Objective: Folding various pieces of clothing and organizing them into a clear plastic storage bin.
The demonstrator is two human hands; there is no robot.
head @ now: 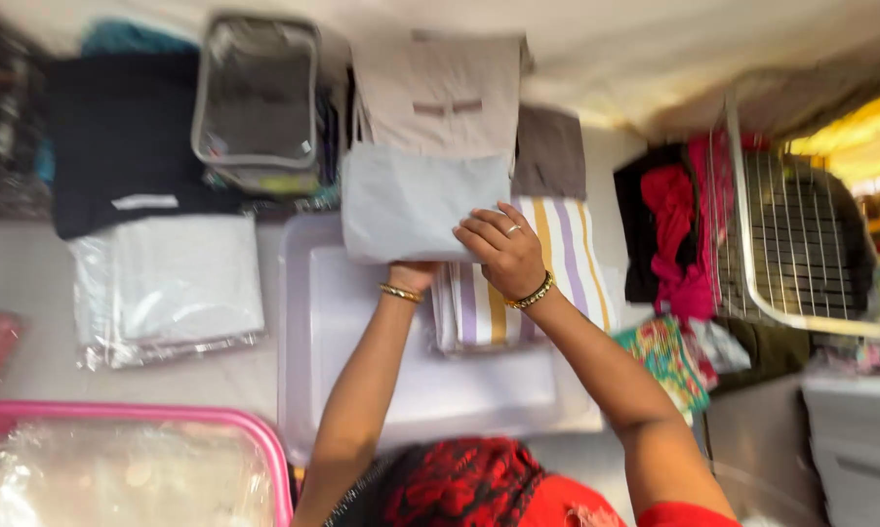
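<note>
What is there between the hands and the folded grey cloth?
Nothing visible. The right hand rests on top of the folded grey cloth, and the left hand goes under its near edge, so both touch it directly. The striped cloth lies beside and below.
</note>
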